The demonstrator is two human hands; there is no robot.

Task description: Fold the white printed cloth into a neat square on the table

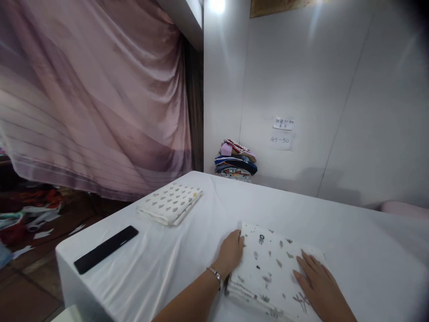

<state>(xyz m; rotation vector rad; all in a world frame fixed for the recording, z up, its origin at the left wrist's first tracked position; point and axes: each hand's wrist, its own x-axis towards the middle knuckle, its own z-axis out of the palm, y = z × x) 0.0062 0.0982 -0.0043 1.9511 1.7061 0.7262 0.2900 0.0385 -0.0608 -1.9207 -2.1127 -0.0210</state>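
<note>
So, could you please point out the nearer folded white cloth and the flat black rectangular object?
Nearer folded white cloth [273, 269], head view: middle of its printed top.
Flat black rectangular object [106, 249], head view: upper face, middle.

2 white cloth bundles [170, 201] [264, 264], 2 paper signs [283, 123] [281, 141], 1 black slab [106, 249].

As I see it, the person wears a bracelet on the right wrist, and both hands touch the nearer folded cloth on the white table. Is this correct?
Not quite: the head view shows the bracelet on the left wrist, not the right. The left hand and right hand do both touch the nearer folded cloth on the white table.
</note>
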